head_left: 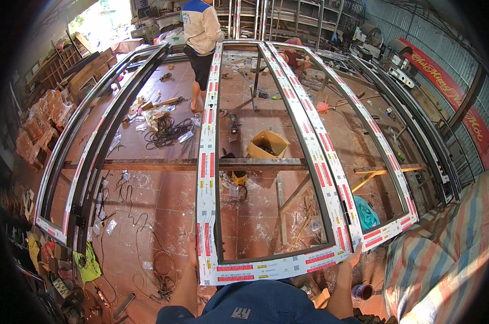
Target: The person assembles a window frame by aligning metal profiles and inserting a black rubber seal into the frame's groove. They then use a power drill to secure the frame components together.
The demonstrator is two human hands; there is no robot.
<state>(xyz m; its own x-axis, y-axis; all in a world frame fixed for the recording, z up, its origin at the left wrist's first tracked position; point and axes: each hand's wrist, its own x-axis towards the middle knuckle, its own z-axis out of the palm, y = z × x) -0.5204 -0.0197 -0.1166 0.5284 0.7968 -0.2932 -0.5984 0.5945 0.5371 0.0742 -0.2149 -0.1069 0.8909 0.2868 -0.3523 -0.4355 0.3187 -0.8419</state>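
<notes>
Hands are gripping frame (266, 267) at lower centre — left hand (195, 258), right hand (354, 255) — steadying both corners evenly is seeming wise.

Blue work shirt, bare forearms

The person wears a dark blue shirt (260, 305) with a small grey patch (240, 312) near the collar; both forearms are unsleeved.

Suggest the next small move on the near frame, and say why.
Probably steady the near end of the film-wrapped aluminium frame before shifting it. The right hand touches its near right corner; the left hand sits at the near left corner, mostly hidden. The frame spans a wooden crossbeam, and a person stands at its far end, so any move should be slow.
</notes>
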